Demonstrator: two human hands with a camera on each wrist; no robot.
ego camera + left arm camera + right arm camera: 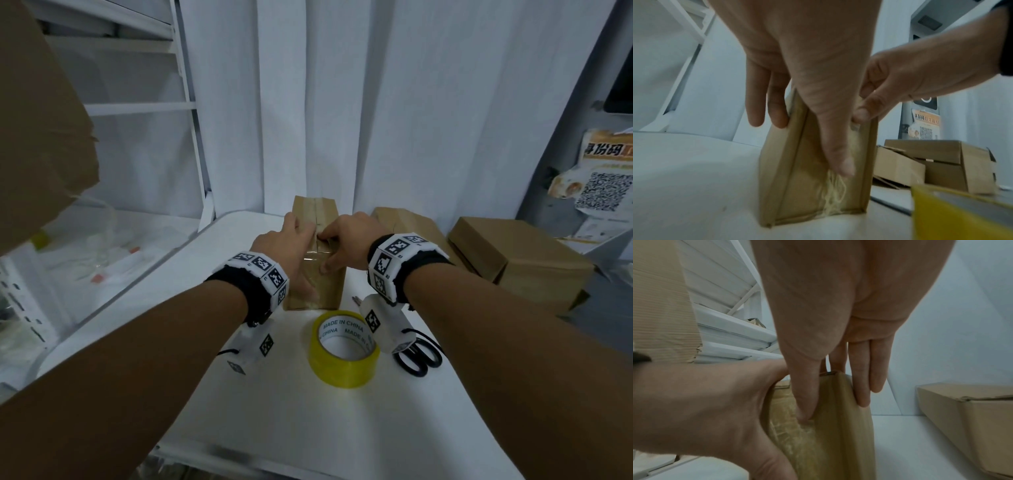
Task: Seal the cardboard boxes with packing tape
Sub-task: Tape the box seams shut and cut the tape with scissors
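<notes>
A small cardboard box (329, 291) stands upright at mid-table, with clear tape (317, 212) running over its top and down its near face. My left hand (281, 243) lies against the box's left side, fingers straight, its thumb (836, 154) pressing down the near face onto wrinkled tape (834, 194). My right hand (346, 240) sits on the top right corner. Its thumb (803, 402) presses the tape on the near face and its fingers (863, 378) lie straight along the right side. The yellow tape roll (344, 347) lies flat just in front of the box.
Black-handled scissors (419, 356) lie right of the roll. Two more cardboard boxes (404, 226) (520, 253) sit at the back right of the white table (308, 428). A big carton (41, 120) and white shelving (137, 102) are to the left, a curtain behind.
</notes>
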